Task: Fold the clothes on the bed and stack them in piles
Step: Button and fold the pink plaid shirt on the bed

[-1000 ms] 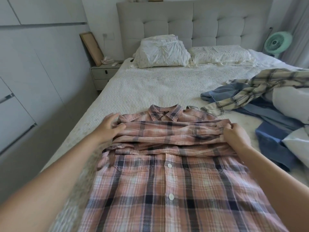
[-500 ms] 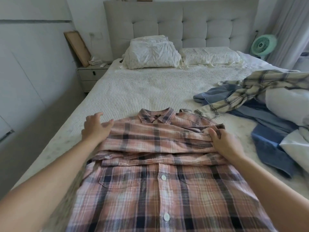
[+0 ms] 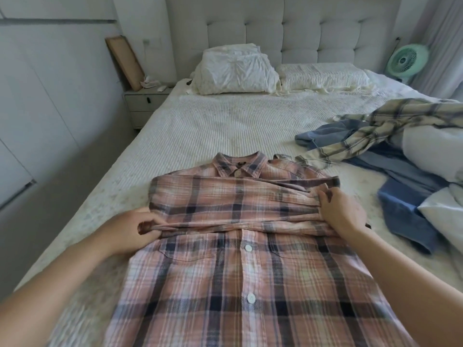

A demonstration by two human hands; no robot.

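**Inspector A:** Item under work: 1 pink plaid shirt [image 3: 240, 259], lying face up and buttoned on the near part of the bed [image 3: 200, 128], collar toward the headboard; the sleeves are already laid across the chest in a band below the collar.

**Inspector B:** Hands?

**Inspector A:** Left hand [image 3: 130, 231] at the shirt's left edge, fingers curled and pinching the bunched end of the folded band; right hand [image 3: 343, 214] at the right edge, fingers curled over the same band, gripping the cloth; both are clamped on the shirt, neither lies flat.

**Inspector B:** Step in hand, in your judgement?

**Inspector A:** Early; the sleeves are in, the body is not yet folded; the long lower part runs toward the wearer and out of view at the bottom.

**Inspector B:** Next move?

**Inspector A:** Likely squaring the band so both side edges run straight, then bringing the hem up toward the collar; that calls for an even pull from both hands, or the loose sleeve layers will slide and skew.

**Inspector B:** Remaining work?

**Inspector A:** Considerable; a cream plaid shirt [image 3: 390, 123] and blue clothes [image 3: 411, 196] lie unfolded in a heap on the right; no finished pile is visible.
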